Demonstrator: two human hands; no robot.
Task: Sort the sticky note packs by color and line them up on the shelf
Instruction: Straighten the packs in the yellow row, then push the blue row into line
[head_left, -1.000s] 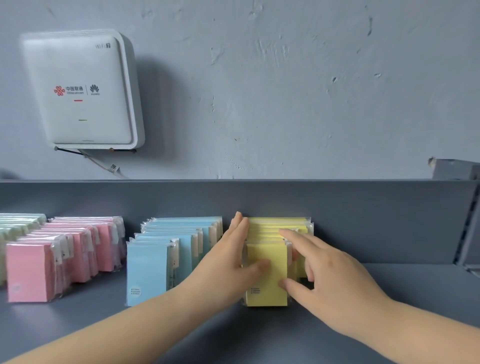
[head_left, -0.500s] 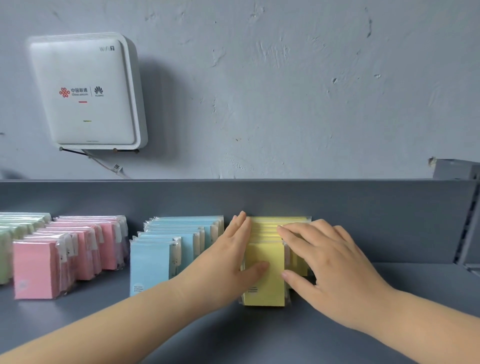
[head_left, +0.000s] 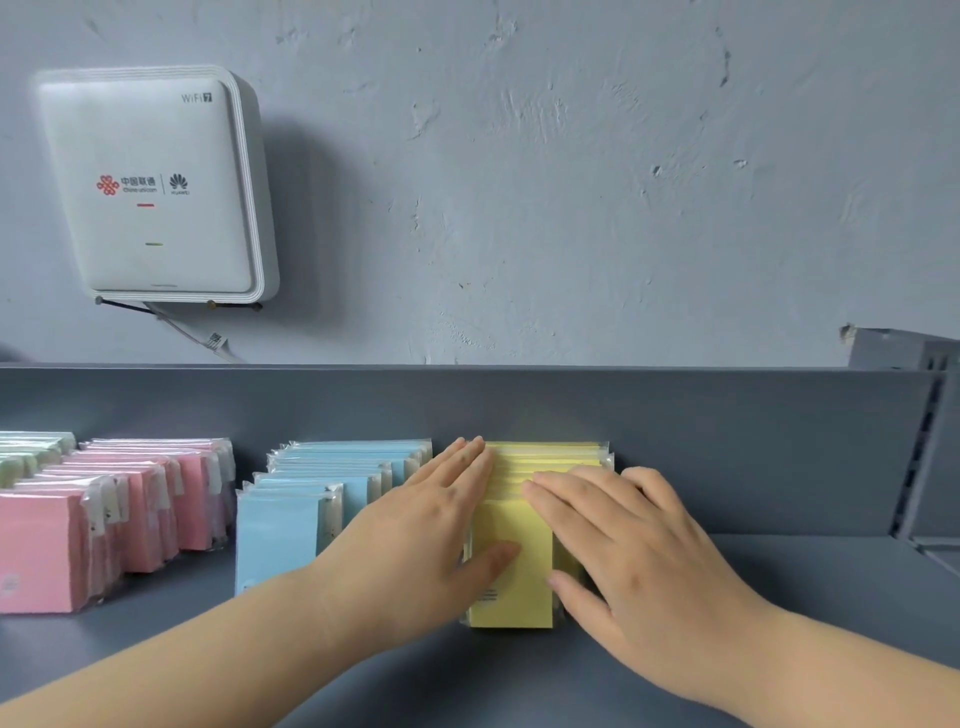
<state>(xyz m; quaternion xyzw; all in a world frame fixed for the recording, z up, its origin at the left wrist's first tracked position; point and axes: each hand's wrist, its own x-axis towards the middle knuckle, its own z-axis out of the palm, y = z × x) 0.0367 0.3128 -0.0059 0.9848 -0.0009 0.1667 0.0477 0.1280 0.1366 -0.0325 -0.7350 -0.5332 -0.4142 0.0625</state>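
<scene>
Both hands are squaring up the yellow row (head_left: 511, 561) of sticky note packs, which is standing on the grey shelf (head_left: 810, 587) just right of the blue row (head_left: 311, 499). The left hand (head_left: 415, 551) is lying flat along the yellow row's left flank, fingers straight and pointing toward the shelf's back wall, thumb pressing on the front pack's face. The right hand (head_left: 634, 561) is resting palm-down over the row's top and right side, fingers extended and lightly spread — gripping nothing. A second ago that hand's fingers were raised and reaching across the front pack; now they are lying lower and flatter over the tops, so the row is probably being pressed into line. Left of the blue row are the pink row (head_left: 119, 514) and, at the frame edge, a green row (head_left: 26, 452) — the sorting is looking nearly finished.
</scene>
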